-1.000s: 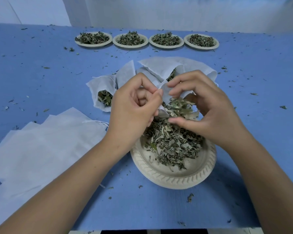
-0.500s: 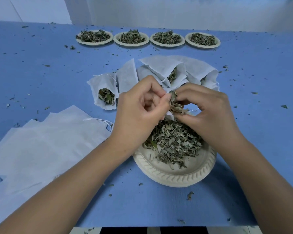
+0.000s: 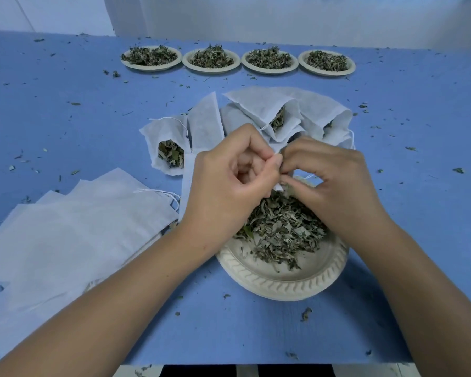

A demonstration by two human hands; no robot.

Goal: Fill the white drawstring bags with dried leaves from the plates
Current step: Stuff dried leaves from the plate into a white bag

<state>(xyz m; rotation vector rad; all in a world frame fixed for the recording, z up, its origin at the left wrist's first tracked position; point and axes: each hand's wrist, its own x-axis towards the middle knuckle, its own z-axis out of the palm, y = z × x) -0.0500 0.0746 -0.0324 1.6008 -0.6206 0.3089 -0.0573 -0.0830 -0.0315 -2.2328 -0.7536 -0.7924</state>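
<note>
- Hand-packing workshop: a blue cloth-covered table (image 3: 65,118) is standing before a plain white wall (image 3: 283,17).
- Beige plates of dried green leaves (image 3: 211,70) are lining it; flat white fabric bags (image 3: 65,235) are lying stacked.

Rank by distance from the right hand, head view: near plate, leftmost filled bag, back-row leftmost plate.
1. Near plate, directly under the right hand.
2. Leftmost filled bag, past the left hand.
3. Back-row leftmost plate, far left.

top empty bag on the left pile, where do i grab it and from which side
Pinch the hem at its drawstring, coming in from the near plate. The top empty bag lies flat on the pile, so only an edge offers a pinch, and its open end faces that way.
</note>
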